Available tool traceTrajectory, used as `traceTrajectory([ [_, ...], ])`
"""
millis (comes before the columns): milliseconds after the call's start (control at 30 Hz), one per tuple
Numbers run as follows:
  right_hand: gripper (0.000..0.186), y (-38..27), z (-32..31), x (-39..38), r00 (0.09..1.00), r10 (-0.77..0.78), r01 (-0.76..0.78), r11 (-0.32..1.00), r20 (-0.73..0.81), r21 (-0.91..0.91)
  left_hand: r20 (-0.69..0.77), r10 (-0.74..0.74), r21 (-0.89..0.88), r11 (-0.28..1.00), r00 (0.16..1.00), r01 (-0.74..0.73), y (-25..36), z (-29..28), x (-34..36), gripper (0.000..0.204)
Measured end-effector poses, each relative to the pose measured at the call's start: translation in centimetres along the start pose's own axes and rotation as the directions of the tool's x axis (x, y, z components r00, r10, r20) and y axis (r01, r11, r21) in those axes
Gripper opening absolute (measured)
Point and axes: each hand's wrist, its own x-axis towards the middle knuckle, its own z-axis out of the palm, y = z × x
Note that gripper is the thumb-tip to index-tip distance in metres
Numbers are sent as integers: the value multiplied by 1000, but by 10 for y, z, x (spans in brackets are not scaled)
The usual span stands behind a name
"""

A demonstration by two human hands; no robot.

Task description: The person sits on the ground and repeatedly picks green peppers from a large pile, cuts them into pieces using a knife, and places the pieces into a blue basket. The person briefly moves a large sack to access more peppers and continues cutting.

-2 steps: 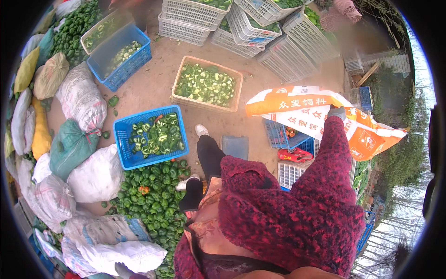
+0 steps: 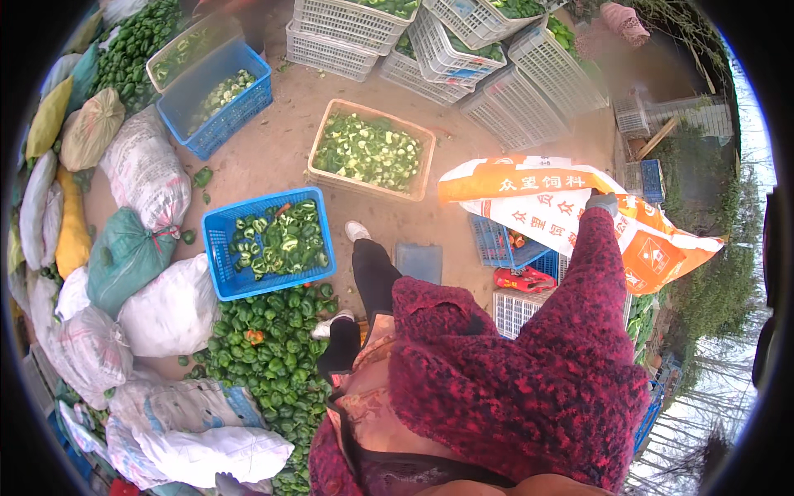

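The right hand (image 2: 602,203) is shifting very slightly lower since the earlier frame, and the printed orange-and-white sack (image 2: 538,197) is hanging a little lower on its right side. The left hand (image 2: 233,485) is slipping farther down against the bottom edge, so less of it is showing.

The right fingers (image 2: 605,199) are closing on the sack's upper edge, gripping a bunched piece while the arm is reaching out in its mottled dark-red sleeve (image 2: 597,264). The left fingers are mostly disappearing below the edge, near a white sack (image 2: 215,455); I cannot tell how far open they are or whether they are holding anything.

The printed sack is spreading out at the person's right, partly covering a blue crate (image 2: 495,245). Beneath it, a red package (image 2: 525,279) is lying above a white crate (image 2: 517,307).

At the left, a blue basket (image 2: 248,288) is holding cut green peppers (image 2: 285,240), and whole green peppers (image 2: 265,355) are lying heaped just below it. Farther ahead, a tan crate (image 2: 364,185) is holding pale green pieces (image 2: 372,153) on the floor (image 2: 289,107).
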Motion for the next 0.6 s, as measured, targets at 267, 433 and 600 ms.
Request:
traceTrajectory([
  [267,42,-44,41,58,995,32,-22,994,93,-108,403,-398,100,914,824,392,-155,185,-281,36],
  [433,44,-40,68,84,990,23,-8,994,137,-113,341,-439,131,898,831,420,-150,177,-326,32],
  [600,45,3,80,95,994,38,-37,999,103,-12,348,-386,167,922,854,349,-144,123,-260,29],
])
